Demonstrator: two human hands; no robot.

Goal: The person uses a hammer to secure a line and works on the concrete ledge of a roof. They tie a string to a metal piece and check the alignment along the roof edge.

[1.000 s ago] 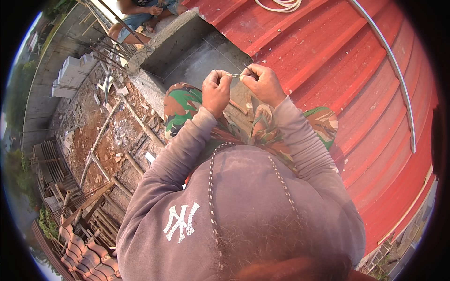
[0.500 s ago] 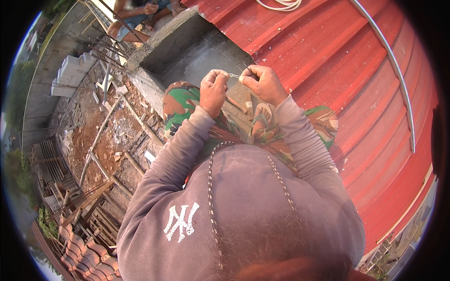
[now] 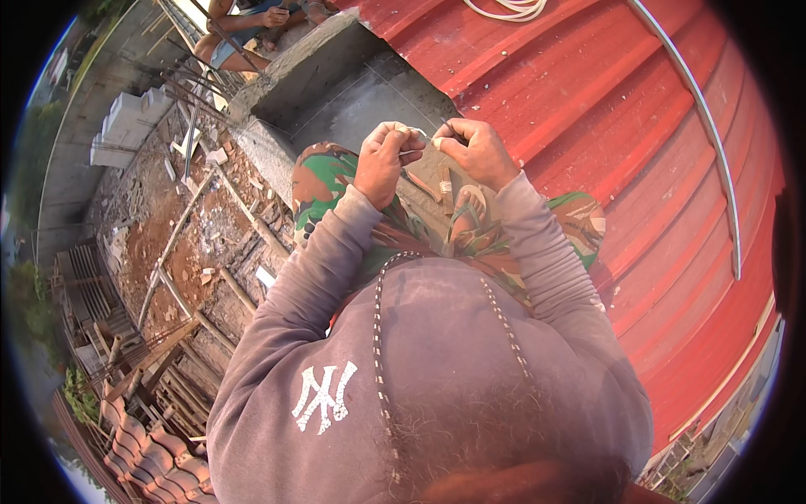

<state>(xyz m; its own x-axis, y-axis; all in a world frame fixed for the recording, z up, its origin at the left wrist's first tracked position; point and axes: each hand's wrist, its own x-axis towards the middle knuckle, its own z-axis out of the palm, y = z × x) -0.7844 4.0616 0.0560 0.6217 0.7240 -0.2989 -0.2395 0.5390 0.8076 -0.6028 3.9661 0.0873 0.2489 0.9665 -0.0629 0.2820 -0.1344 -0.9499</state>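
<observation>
Both hands are raised close together in front of my knees, above a grey concrete box-shaped trough (image 3: pixel 336 109). Between the fingertips runs a thin pale strand (image 3: pixel 426 134), either string or wire; I cannot tell which. My left hand (image 3: pixel 382 168) pinches one end of it, the fingers curled. Thumb and forefinger of my right hand (image 3: pixel 480 153) grip the other end, and something thin and dark shows at those fingers. Below the hands, by my sandalled foot (image 3: pixel 472 202), lie a wooden stick (image 3: pixel 424 186) and a short piece of wood (image 3: pixel 445 181) with pale wrapping.
A red ribbed metal roof (image 3: pixel 588 109) slopes away on the right, carrying a coiled white cable (image 3: pixel 512 8) and a long grey pipe (image 3: pixel 714 126). Steel rods (image 3: pixel 189 88) stick out at the left. Another person (image 3: pixel 243 29) sits beyond the trough. Rubble and poles lie lower left.
The strand between my hands has shifted and looks less like a stretched loop. My left-hand fingers have turned and opened slightly around it; the right hand has barely moved.
</observation>
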